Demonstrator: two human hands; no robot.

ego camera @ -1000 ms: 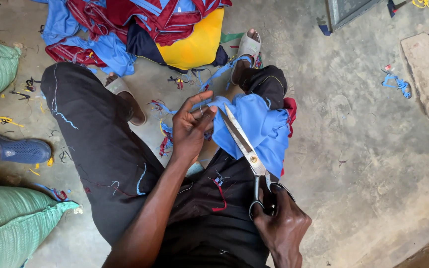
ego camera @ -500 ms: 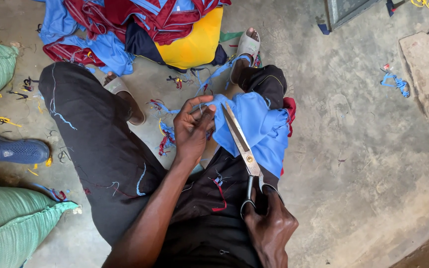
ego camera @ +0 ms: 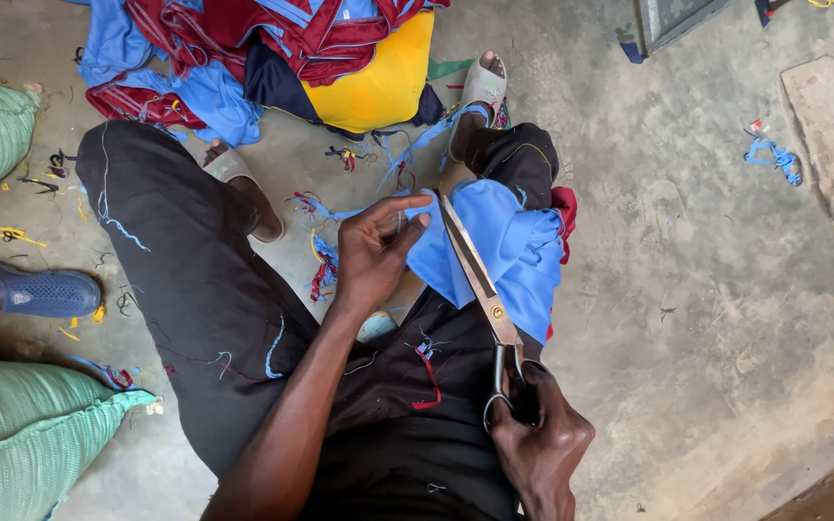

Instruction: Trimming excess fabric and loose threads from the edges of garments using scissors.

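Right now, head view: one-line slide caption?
Seated person's left hand pinches blue cloth taut while right hand runs scissors along it.

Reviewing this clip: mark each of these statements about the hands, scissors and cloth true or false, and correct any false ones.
1. The right hand holds the scissors by the handles. True.
2. The left hand grips a yellow cloth. False: it pinches the edge of the blue cloth draped over the right knee.
3. The scissor blades point away from the person, along the blue cloth. True.
4. The pile of clothes lies behind the person. False: it lies on the floor in front, beyond the feet.
5. A blue shoe lies at the left. True.
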